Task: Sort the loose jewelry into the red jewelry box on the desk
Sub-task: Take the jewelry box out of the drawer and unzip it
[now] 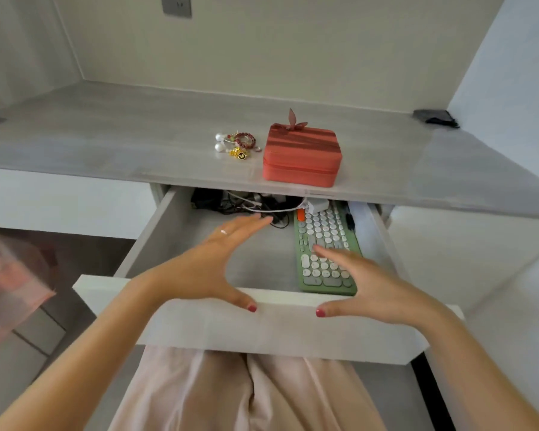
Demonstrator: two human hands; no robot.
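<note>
Desk (122, 141): pale grey wood-grain top set in an alcove w/ off-white walls. Grey wall socket (176, 5) far wall, top left. Dark pouch (434, 117) in far right corner of the top.

Red jewelry box (302, 154): closed, zip line round the middle, ribbon bow on lid, sits near the front edge, centre-right. Loose jewelry (235, 144) just left of it, apart from the box: two pearl drops, red bead bracelet, gold charm pieces in one small pile.

Drawer (262, 325) under the desk pulled open. Inside: green keyboard (322, 244) w/ round white keys + one orange key along the right side, white charger (316, 205) and tangle of black/white cables (246, 203) at the back.

Left hand (206, 262): fingers straight, spread, holding nothing, ring on one finger, thumb over drawer front. Right hand (371, 281): same, flat and empty, fingers over the keyboard's near end. Red nail polish on both thumbs.

No legible text or brand on anything; key legends too small to read.
</note>
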